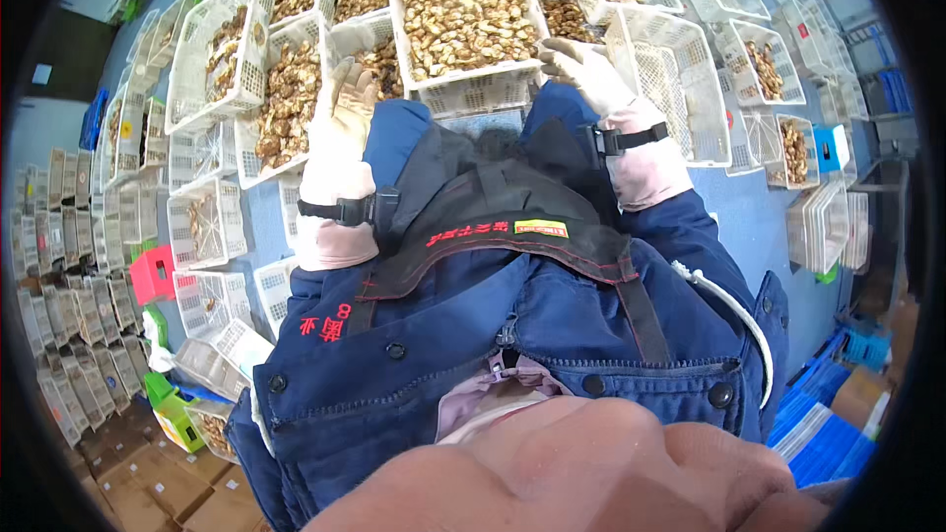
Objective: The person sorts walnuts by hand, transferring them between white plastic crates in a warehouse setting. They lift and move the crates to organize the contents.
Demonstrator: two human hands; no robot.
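Directly before me a white perforated plastic crate (pixel 473 74) holds a full layer of brown-and-cream mushrooms (pixel 465 11). My left hand (pixel 349 100), in a pale work glove, is raised palm up with fingers apart, holding nothing. It is between a crate of larger brown mushrooms (pixel 288 103) and a crate of dark mushrooms (pixel 382 66). My right hand (pixel 587 70), gloved too, has its fingertips at the middle crate's right front corner; whether they touch the rim I cannot tell. No object shows in it. A nearly bare white crate (pixel 669 81) stands right of it.
More mushroom crates stand farther out, including one at left (pixel 218 52) and one at right (pixel 765 63). Stacked crates (pixel 824 225) stand on the blue floor (pixel 754 214). Red (pixel 153 273) and green (pixel 174 414) plastic items lie at left, with cardboard boxes (pixel 159 476) behind.
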